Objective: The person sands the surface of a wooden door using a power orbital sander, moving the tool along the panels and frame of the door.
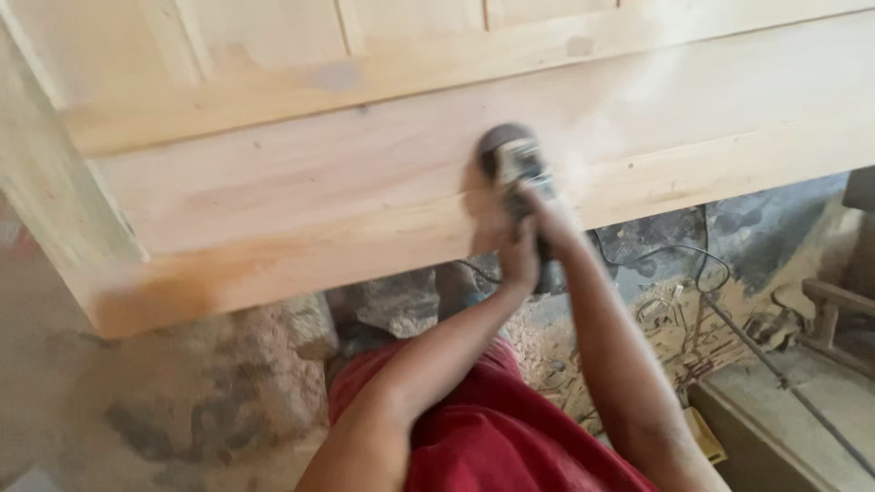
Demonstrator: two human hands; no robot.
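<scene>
Head view shows one handheld power sander (512,162) just above the middle of the frame, pressed with its round dark disc against the lower rail of one large pale wooden door panel (301,191). The panel fills the whole upper half of the frame and lies flat, with its near edge running from the lower left to the right side.

Two bare hands are on the tool. The left hand (518,257) is closed around the rear part of the sander body, fingers curled tight. The right hand (551,219) is also closed on the body, just beside the left one and touching it; the picture is blurred here, so single fingers cannot be told. Both forearms come up from the bottom centre of the frame.

Below the arms there is one red garment (492,437). Under the panel edge the floor (182,410) is covered with sawdust. One dark cable (674,251) lies in loops at the centre right, and one thin metal rod (784,378) runs diagonally to the lower right corner.
</scene>
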